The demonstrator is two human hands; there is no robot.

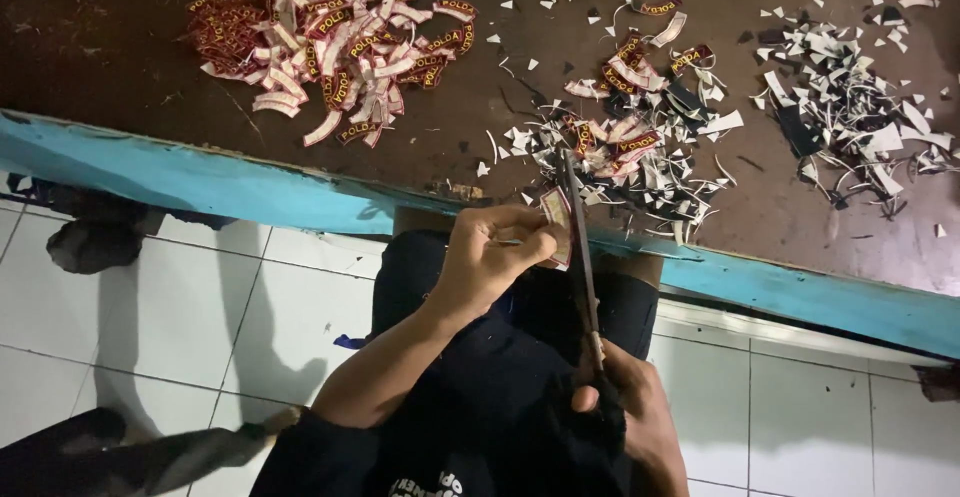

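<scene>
Dark steel scissors [580, 257] run up from the right hand [625, 407], whose fingers are curled tight through the handles, blades reaching toward the table edge [200, 182]. The left hand [490, 257] pinches a small curved red-and-white patch [557, 219] between thumb and fingertips, holding it against the blade just below the blue-painted rim. On the brown tabletop lies a heap of finished patches [330, 47] at the left (lettered in yellow on dark red), with white and dark trimmings [850, 107] scattered to the right. White floor tiles [200, 317] show beneath.
</scene>
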